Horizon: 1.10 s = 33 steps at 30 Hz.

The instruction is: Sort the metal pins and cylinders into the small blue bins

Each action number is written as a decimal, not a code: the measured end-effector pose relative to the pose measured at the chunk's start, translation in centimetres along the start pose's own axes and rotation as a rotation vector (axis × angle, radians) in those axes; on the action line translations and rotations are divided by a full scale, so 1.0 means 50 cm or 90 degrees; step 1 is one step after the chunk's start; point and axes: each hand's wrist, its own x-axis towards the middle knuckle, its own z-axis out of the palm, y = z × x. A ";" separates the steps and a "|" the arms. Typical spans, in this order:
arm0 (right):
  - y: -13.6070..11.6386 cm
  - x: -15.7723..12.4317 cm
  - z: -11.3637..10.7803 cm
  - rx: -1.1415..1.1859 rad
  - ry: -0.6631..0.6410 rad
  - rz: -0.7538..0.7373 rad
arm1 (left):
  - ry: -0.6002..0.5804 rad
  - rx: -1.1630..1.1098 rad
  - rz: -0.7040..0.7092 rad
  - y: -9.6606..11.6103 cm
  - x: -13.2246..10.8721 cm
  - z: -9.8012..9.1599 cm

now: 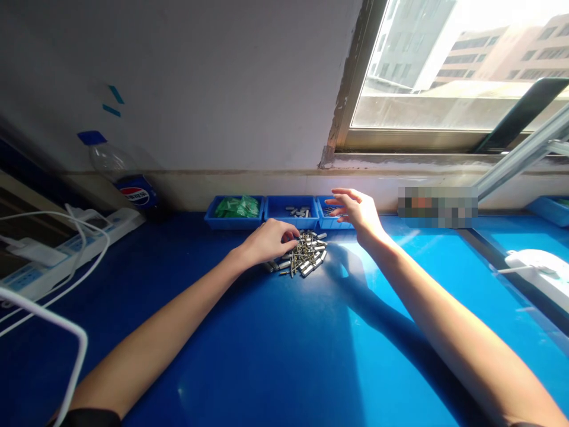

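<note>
My left hand (271,242) rests at the left edge of a pile of small metal parts (306,252). Its thumb and forefinger close toward each other at the pile; whatever is between the tips is too small to make out. The pile mixes silvery cylinders with thin brassy, screw-like pins on the blue tabletop (249,356). My right hand (358,212) is raised over the right blue bin (335,222), fingers apart and holding nothing visible. That bin holds small thin metal pieces, partly hidden by the hand.
The middle blue bin (272,222) holds short silvery pieces; the left bin (213,224) holds green packets. At the left are a cola bottle (137,193), a power strip (120,225) and white cables (84,350). Another white strip (544,270) lies far right, near a metal bar (520,154).
</note>
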 end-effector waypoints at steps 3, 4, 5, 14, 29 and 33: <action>0.005 -0.004 0.009 0.003 -0.031 0.006 | 0.022 -0.014 0.000 -0.004 0.002 0.015; 0.006 -0.006 0.013 0.005 -0.042 0.008 | 0.033 -0.020 -0.001 -0.005 0.003 0.018; 0.006 -0.008 0.015 0.008 -0.051 0.010 | 0.044 -0.025 -0.004 -0.005 0.004 0.019; 0.004 -0.024 0.027 0.014 -0.193 0.023 | 0.124 -0.204 -0.052 0.015 0.008 -0.035; 0.029 -0.034 0.035 0.219 -0.375 0.140 | 0.181 -0.411 -0.045 0.023 0.008 -0.037; 0.032 -0.031 0.036 0.235 -0.347 0.125 | 0.178 -0.378 -0.036 0.019 0.011 -0.024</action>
